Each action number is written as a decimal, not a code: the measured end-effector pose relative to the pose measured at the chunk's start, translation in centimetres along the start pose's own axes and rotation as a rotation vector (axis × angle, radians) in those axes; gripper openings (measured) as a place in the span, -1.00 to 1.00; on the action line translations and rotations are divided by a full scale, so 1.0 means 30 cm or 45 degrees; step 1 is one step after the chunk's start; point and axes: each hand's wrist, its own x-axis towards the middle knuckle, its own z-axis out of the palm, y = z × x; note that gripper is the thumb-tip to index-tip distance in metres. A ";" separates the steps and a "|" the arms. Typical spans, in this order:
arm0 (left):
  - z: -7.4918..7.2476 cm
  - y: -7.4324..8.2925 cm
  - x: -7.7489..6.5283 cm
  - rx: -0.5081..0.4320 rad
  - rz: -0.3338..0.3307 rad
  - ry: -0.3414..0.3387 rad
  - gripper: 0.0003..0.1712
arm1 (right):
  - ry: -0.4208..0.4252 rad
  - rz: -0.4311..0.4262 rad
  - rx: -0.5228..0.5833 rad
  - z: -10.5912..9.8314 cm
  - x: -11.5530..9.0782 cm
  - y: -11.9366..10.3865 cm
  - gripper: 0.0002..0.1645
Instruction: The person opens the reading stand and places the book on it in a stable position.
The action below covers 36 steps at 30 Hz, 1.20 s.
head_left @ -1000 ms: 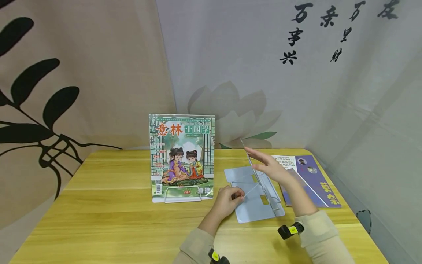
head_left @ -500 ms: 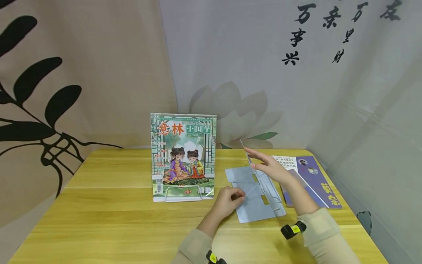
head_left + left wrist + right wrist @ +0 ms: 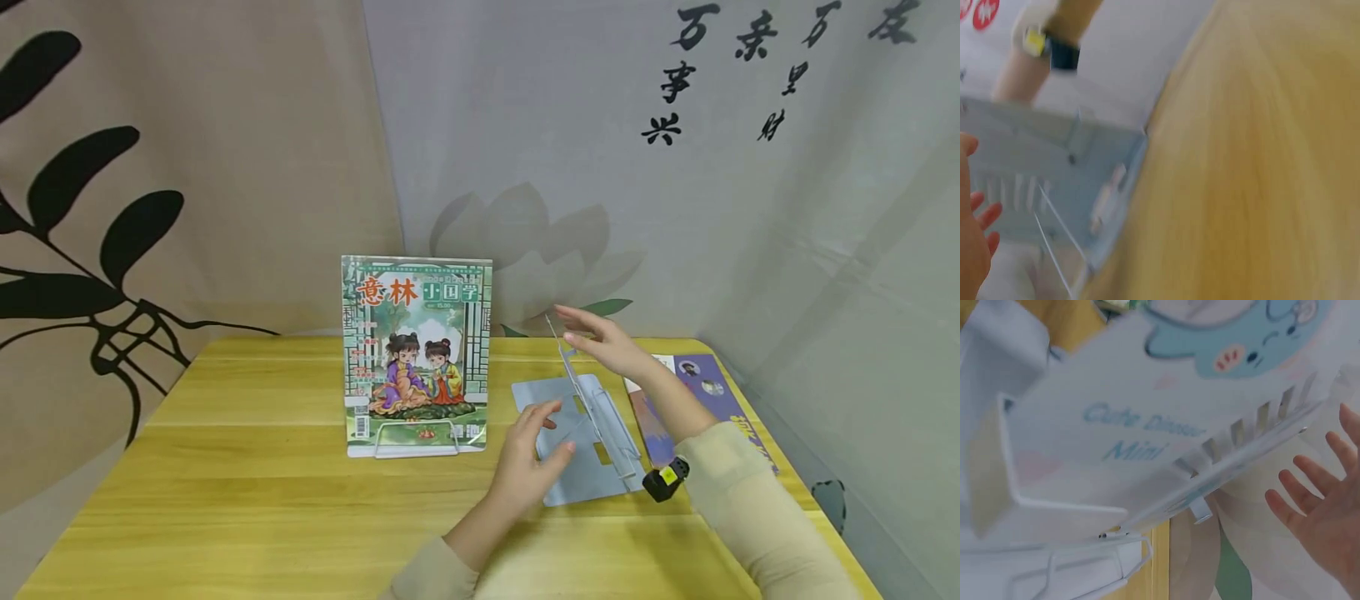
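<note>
A pale blue book stand [image 3: 570, 483] sits on the table, its back panel raised and seen nearly edge-on in the head view. In the right wrist view the panel [image 3: 1104, 381] carries a cartoon dinosaur and the words "Cute Dinosaur Mini". My left hand [image 3: 525, 467] is left of the stand, thumb and fingers spread, holding nothing. Close by, in the left wrist view, thin support wires [image 3: 1054, 255] slant behind the panel. Near the panel's top is my right hand [image 3: 607, 343], fingers extended and apart from the panel in the right wrist view.
A green-covered magazine [image 3: 416, 367] stands upright at centre, a wire holder [image 3: 416, 456] across its lower front. To the right lies a purple booklet [image 3: 705, 396], partly hidden by the right forearm. A printed curtain [image 3: 300, 167] hangs behind the wooden table [image 3: 262, 500].
My left hand has let go of the support wire and spread its fingers, rising slightly. My right hand has moved up, off the panel's top. The stand's panel keeps its tilt.
</note>
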 end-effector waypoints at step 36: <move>-0.047 0.094 0.007 0.229 0.320 0.088 -0.69 | 0.021 0.034 -0.056 -0.003 -0.027 0.062 -0.33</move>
